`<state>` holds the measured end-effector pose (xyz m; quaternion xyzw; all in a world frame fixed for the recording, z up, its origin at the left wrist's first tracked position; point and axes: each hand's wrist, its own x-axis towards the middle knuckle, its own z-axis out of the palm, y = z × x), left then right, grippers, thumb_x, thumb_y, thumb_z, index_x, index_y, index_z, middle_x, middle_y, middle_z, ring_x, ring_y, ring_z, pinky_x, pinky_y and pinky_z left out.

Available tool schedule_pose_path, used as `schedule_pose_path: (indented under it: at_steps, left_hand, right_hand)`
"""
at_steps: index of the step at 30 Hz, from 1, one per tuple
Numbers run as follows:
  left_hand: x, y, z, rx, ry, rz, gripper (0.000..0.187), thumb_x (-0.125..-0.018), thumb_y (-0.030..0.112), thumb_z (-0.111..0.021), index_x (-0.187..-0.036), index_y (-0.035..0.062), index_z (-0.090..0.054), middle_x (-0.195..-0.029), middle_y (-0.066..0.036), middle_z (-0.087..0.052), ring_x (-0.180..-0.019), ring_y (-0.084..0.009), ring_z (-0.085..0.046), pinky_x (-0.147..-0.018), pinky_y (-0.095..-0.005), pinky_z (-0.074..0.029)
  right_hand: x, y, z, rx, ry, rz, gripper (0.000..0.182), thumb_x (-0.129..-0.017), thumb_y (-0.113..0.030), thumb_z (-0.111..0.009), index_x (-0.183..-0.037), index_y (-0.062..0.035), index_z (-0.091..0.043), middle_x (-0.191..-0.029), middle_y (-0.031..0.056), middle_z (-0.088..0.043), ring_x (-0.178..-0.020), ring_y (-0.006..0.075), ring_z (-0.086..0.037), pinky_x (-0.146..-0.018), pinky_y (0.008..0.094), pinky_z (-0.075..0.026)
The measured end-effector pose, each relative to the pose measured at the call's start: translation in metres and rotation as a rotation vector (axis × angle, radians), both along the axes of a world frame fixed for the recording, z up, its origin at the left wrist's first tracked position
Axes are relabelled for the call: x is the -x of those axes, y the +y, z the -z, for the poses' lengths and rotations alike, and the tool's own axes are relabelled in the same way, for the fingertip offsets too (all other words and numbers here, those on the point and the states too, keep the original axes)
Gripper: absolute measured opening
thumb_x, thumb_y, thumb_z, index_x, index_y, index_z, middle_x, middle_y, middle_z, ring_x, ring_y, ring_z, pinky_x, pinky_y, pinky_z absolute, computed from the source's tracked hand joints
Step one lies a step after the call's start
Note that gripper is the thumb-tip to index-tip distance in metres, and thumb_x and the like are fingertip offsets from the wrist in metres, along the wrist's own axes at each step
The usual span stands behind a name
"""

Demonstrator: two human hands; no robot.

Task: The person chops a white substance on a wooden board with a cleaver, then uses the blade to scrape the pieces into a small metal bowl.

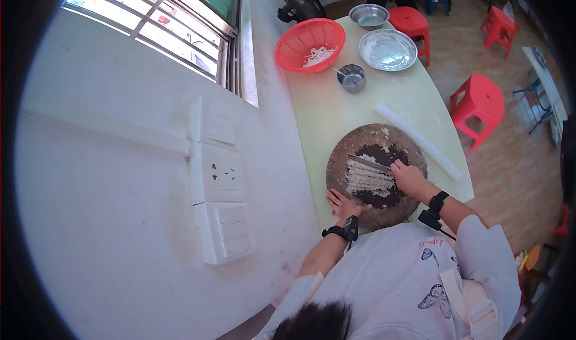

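Note:
My right hand is closed around the handle of a kitchen knife, whose blade points left across a round wooden chopping block. Under and below the blade lies a spread of finely chopped whitish food, marked with parallel cut lines; its kind I cannot make out. A few loose bits stick to the far part of the block. My left hand rests with fingers apart on the near left edge of the block, clear of the blade. Both wrists wear black straps with small devices.
A long white roller lies along the table's right side. Farther back stand a small metal pot, a red basket with white strips, a metal tray and a metal bowl. The wall borders the left; red stools stand right.

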<state>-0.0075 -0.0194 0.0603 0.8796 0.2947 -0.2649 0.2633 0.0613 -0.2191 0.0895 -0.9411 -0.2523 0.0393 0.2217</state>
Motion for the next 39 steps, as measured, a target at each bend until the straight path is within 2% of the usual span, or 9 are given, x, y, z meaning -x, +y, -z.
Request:
schedule_pose_path:
  at_steps: [6, 13, 15, 16, 20, 25, 28, 32, 39]
  left_hand:
    - [0.000, 0.001, 0.007, -0.020, -0.002, -0.001, 0.138, -0.041, 0.043, -0.080, -0.126, -0.0019, 0.019, -0.134, -0.020, 0.021, -0.125, -0.0333, 0.014, -0.096, -0.0554, -0.012]
    - [0.000, 0.001, 0.011, -0.040, -0.034, 0.005, 0.140, -0.039, 0.043, -0.081, -0.126, -0.0013, 0.019, -0.134, -0.021, 0.019, -0.125, -0.0334, 0.014, -0.097, -0.0546, -0.010]
    - [0.000, 0.001, 0.009, -0.035, -0.040, -0.004, 0.140, -0.039, 0.042, -0.081, -0.126, -0.0011, 0.019, -0.134, -0.021, 0.019, -0.125, -0.0334, 0.014, -0.097, -0.0546, -0.011]
    - [0.000, 0.001, 0.008, -0.031, -0.026, -0.007, 0.140, -0.039, 0.042, -0.081, -0.126, -0.0009, 0.019, -0.134, -0.021, 0.019, -0.125, -0.0332, 0.014, -0.097, -0.0545, -0.011]
    - [-0.001, 0.000, 0.007, -0.029, -0.010, -0.016, 0.140, -0.039, 0.042, -0.081, -0.126, -0.0006, 0.020, -0.134, -0.021, 0.020, -0.125, -0.0328, 0.015, -0.097, -0.0544, -0.010]
    - [0.000, 0.001, 0.009, -0.026, -0.028, -0.012, 0.139, -0.040, 0.041, -0.081, -0.126, 0.0002, 0.020, -0.134, -0.019, 0.020, -0.126, -0.0318, 0.015, -0.096, -0.0555, -0.012]
    - [0.000, 0.000, 0.009, -0.024, -0.043, -0.023, 0.139, -0.040, 0.041, -0.081, -0.127, 0.0005, 0.019, -0.135, -0.018, 0.020, -0.126, -0.0312, 0.013, -0.095, -0.0561, -0.013]
    - [0.000, 0.002, 0.008, -0.007, -0.036, -0.018, 0.139, -0.040, 0.041, -0.081, -0.126, -0.0002, 0.020, -0.134, -0.019, 0.020, -0.126, -0.0325, 0.013, -0.095, -0.0561, -0.013]
    - [0.000, 0.008, 0.009, 0.012, 0.001, 0.036, 0.141, -0.038, 0.041, -0.082, -0.126, -0.0010, 0.020, -0.134, -0.020, 0.020, -0.125, -0.0333, 0.015, -0.095, -0.0558, -0.013]
  right_hand:
    - [-0.003, 0.007, -0.011, -0.013, 0.055, 0.063, 0.014, -0.078, -0.016, -0.050, -0.080, -0.0032, -0.045, -0.079, 0.0137, -0.048, -0.059, 0.0311, -0.056, -0.051, 0.0400, -0.045]
    - [-0.019, 0.002, 0.015, -0.029, 0.160, 0.094, 0.014, -0.078, -0.015, -0.050, -0.083, -0.0027, -0.047, -0.085, 0.0153, -0.050, -0.063, 0.0335, -0.055, -0.056, 0.0419, -0.045]
    - [-0.028, -0.001, 0.023, -0.183, 0.007, 0.273, 0.016, -0.079, -0.017, -0.049, -0.082, -0.0015, -0.048, -0.085, 0.0168, -0.051, -0.064, 0.0361, -0.054, -0.058, 0.0435, -0.044]
    - [-0.034, -0.003, 0.027, -0.212, 0.018, 0.362, 0.021, -0.080, -0.020, -0.049, -0.077, 0.0000, -0.051, -0.078, 0.0191, -0.054, -0.066, 0.0382, -0.053, -0.061, 0.0437, -0.044]
    - [-0.053, -0.014, 0.042, -0.133, 0.168, 0.394, 0.025, -0.080, -0.022, -0.049, -0.073, 0.0009, -0.053, -0.072, 0.0208, -0.056, -0.068, 0.0386, -0.054, -0.065, 0.0431, -0.044]
    - [-0.041, -0.018, 0.029, -0.074, 0.311, 0.036, 0.027, -0.080, -0.025, -0.050, -0.072, 0.0007, -0.053, -0.069, 0.0213, -0.056, -0.069, 0.0378, -0.054, -0.062, 0.0439, -0.043]
    - [-0.031, -0.028, 0.029, -0.090, 0.225, -0.073, 0.024, -0.079, -0.024, -0.052, -0.072, -0.0016, -0.051, -0.071, 0.0179, -0.055, -0.066, 0.0360, -0.054, -0.058, 0.0437, -0.043]
    - [-0.003, -0.033, 0.000, -0.151, 0.090, -0.037, 0.021, -0.079, -0.022, -0.052, -0.070, -0.0036, -0.046, -0.072, 0.0145, -0.052, -0.061, 0.0341, -0.054, -0.054, 0.0421, -0.043]
    - [0.017, -0.068, -0.006, 0.011, 0.059, -0.342, 0.018, -0.075, -0.020, -0.056, -0.072, -0.0058, -0.044, -0.068, 0.0098, -0.045, -0.054, 0.0293, -0.053, -0.048, 0.0390, -0.042]
